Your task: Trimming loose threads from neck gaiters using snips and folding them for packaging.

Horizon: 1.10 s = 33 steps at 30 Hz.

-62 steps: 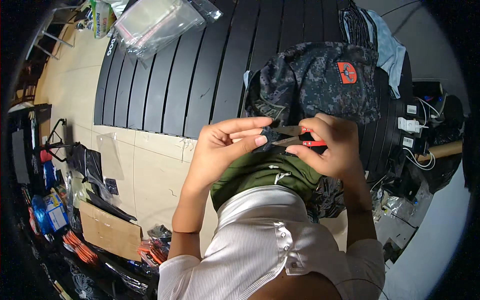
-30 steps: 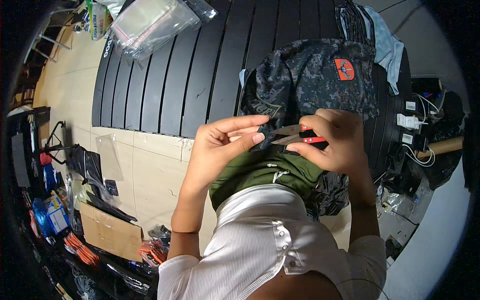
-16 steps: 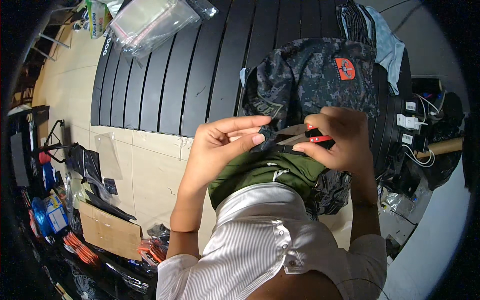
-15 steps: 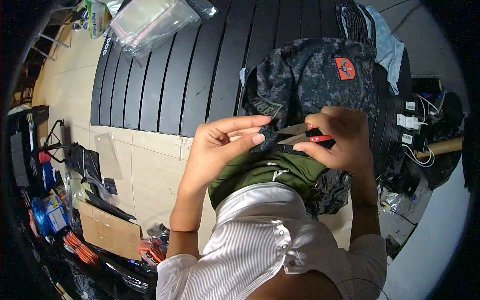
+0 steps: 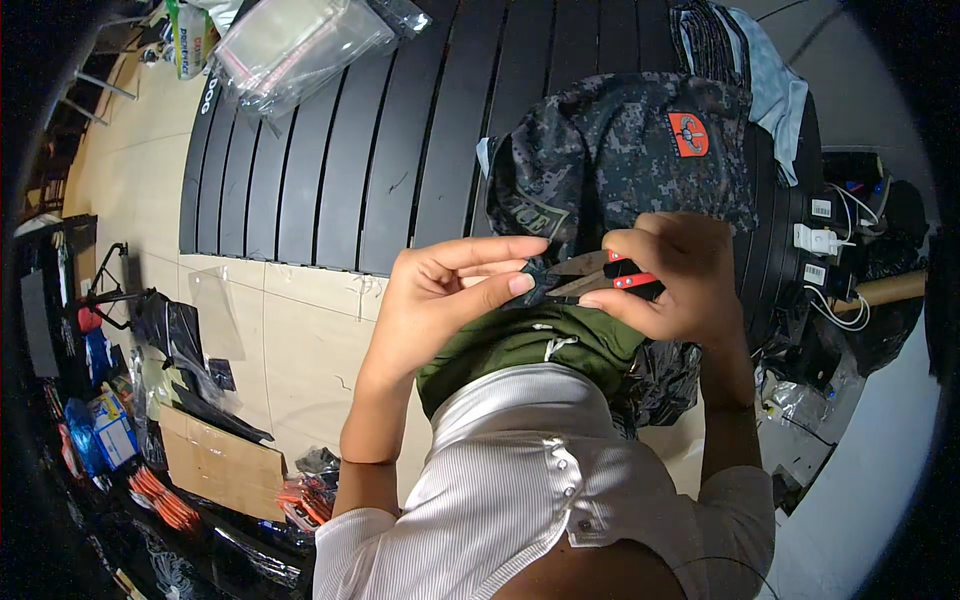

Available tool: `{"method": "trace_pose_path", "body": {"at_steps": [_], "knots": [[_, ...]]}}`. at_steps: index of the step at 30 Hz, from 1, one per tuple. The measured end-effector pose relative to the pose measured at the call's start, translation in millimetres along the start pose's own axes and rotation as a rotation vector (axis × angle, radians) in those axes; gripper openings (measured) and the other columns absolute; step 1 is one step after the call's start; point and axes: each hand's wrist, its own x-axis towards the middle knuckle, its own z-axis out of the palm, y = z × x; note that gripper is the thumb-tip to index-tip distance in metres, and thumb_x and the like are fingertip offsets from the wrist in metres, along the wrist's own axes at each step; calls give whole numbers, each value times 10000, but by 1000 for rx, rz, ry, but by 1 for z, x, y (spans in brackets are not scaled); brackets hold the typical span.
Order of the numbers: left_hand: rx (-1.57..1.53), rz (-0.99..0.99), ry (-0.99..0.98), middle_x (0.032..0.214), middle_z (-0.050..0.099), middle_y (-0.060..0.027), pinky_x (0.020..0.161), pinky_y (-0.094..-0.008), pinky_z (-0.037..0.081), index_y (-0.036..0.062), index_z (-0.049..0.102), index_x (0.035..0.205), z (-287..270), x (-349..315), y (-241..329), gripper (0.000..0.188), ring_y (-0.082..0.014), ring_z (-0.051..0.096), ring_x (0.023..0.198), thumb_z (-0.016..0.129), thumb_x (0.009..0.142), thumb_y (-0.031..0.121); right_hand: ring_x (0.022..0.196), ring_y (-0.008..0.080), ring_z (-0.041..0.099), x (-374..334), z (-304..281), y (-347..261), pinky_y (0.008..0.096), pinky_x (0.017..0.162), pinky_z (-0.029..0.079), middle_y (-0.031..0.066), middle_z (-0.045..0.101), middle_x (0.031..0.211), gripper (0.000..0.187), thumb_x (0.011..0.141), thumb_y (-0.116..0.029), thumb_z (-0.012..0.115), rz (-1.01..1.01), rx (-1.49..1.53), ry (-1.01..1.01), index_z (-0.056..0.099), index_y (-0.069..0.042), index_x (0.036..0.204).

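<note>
A single head-worn fisheye camera is looking steeply down the wearer's own chest, so the white ribbed shirt (image 5: 560, 500) is filling the lower middle and both forearms are coming up from the bottom edge. It is sitting close to the left hand (image 5: 440, 300) and right hand (image 5: 670, 275) — they are meeting near the frame's centre — while the black slatted bench (image 5: 400, 130) is stretching away toward the top. The wide lens is bending the slats and the tiled floor (image 5: 290, 340) toward a dark round rim — no second view is sharing the scene.
</note>
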Motion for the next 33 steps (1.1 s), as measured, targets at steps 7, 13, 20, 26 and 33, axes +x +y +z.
{"method": "trace_pose_path", "body": {"at_steps": [7,13,20,26,33], "knots": [[-3,-12,74,834,656,-87,658,-188,476,-3,616,1021,3,0,1,300,-74,597,715,637,725,-48,515,225,494,0,-1,-1,313,466,376,40,484,620,428,515,-321,787,-3,4,6,578,-91,809],[11,10,14,880,640,-60,709,-177,475,-2,607,1040,0,-1,1,272,-67,586,786,609,770,-37,517,226,497,0,2,-2,310,473,380,37,486,621,429,517,-331,786,9,-33,6,581,-92,807],[3,18,-3,880,640,-65,713,-179,477,-9,604,1042,0,-1,-1,266,-73,589,791,603,777,-32,520,223,501,1,3,0,311,473,381,35,489,620,417,522,-338,782,-36,-12,45,580,-91,792],[-8,18,-12,892,638,-62,721,-177,473,-6,605,1042,1,-1,-1,266,-70,586,796,606,776,-30,502,225,494,2,3,1,316,462,376,33,480,605,433,511,-343,786,-30,-2,26,579,-95,800],[4,21,3,893,638,-44,719,-167,461,1,605,1047,-1,-1,-2,278,-53,574,800,612,772,-31,478,84,417,3,-2,0,232,450,311,-3,478,611,359,560,-214,785,148,397,26,570,-70,809]]}}
